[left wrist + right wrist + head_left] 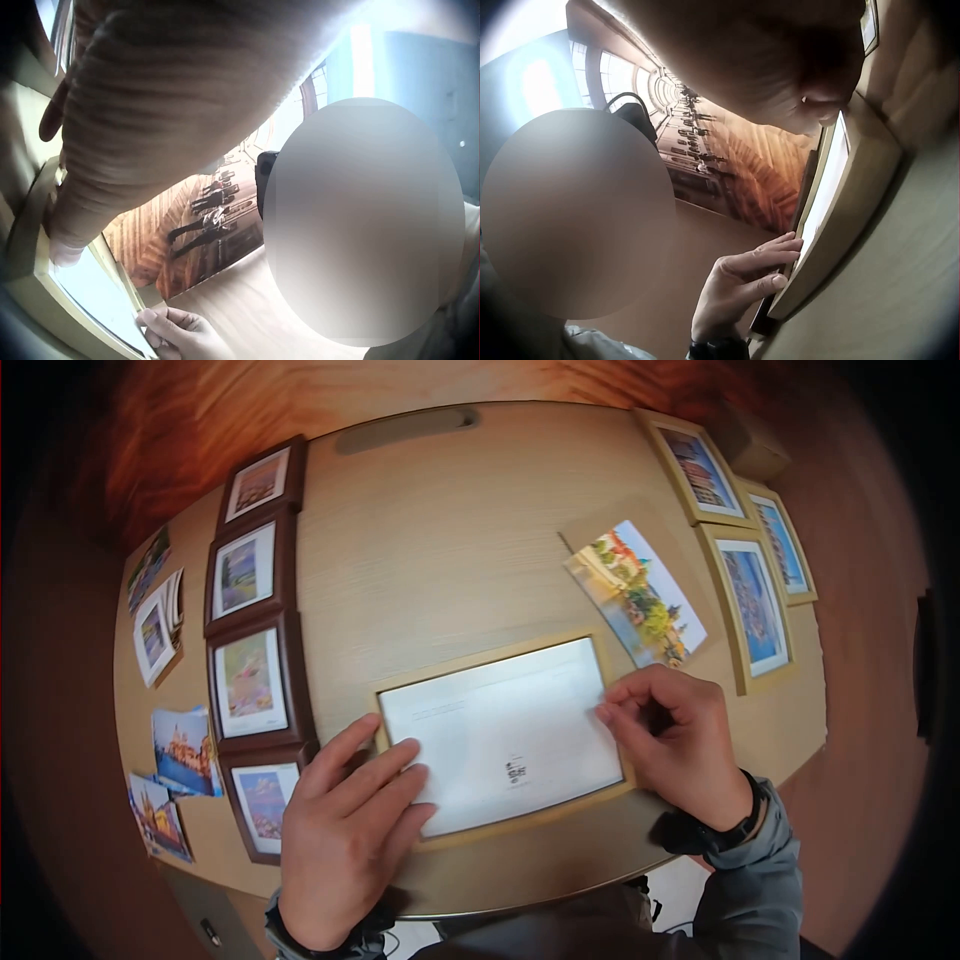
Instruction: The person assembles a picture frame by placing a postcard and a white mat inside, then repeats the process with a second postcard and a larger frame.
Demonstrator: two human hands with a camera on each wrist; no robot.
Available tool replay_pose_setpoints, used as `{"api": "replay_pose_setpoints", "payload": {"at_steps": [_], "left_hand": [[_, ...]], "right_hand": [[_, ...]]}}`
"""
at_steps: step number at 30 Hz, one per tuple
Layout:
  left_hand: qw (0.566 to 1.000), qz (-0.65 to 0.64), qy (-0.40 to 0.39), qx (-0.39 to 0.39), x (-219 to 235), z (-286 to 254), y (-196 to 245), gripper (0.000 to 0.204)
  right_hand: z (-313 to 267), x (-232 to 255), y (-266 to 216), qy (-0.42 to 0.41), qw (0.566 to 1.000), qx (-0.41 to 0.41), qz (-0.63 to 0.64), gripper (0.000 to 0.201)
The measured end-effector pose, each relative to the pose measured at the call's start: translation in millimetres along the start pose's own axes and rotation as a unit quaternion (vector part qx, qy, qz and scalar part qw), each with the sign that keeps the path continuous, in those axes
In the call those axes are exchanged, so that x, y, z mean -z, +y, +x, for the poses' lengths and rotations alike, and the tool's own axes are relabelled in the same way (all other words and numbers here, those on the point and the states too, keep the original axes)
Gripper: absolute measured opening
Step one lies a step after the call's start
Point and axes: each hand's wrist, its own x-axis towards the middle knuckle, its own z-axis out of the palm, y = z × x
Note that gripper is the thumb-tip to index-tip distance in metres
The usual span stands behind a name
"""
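A light wooden picture frame (480, 652) lies on the table in front of me, with a white sheet (490, 730) bearing small dark print inside it. My left hand (352, 810) rests at the frame's left side, fingers extended, the tips over the sheet's left edge. In the right wrist view the left hand (742, 281) reaches the frame's rim with fairly straight fingers. At the opposite side my right hand (675, 735) pinches the sheet's right edge between thumb and curled forefinger. The left wrist view shows the right hand's fingertips (146, 317) right at the frame's edge.
A column of dark brown frames (292, 690) with pictures stands at left, beside loose photos (183, 750). Behind my right hand lies a photo of buildings and trees (640, 595). Several light wooden frames (748, 610) sit at the right. A dark slot (405, 432) is at the table's far edge.
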Motion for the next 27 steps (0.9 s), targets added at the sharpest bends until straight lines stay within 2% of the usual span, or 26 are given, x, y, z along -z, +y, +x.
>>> {"api": "replay_pose_setpoints", "payload": {"at_steps": [7,9,15,23,27], "left_hand": [[1.000,0.005,-0.010,0.023,-0.1,-1.3,0.6,0.040],[1.000,0.010,-0.011,0.022,-0.4,-1.3,0.3,0.040],[0.999,0.019,-0.012,0.024,-1.1,-1.1,2.4,0.041],[0.999,0.043,0.013,-0.010,-5.4,5.6,1.6,0.055],[0.998,0.058,0.006,0.003,-8.6,8.1,-1.1,0.057]], "right_hand": [[1.1,5.2,7.2,-0.013,0.999,0.047,-0.025,0.026],[0.7,5.1,9.0,-0.024,0.995,0.084,-0.039,0.030],[-1.4,6.1,10.3,-0.049,0.993,0.089,-0.065,0.034],[-3.1,1.9,16.2,-0.033,0.993,0.101,-0.055,0.037],[-3.6,1.6,17.1,-0.035,0.992,0.098,-0.064,0.036]]}}
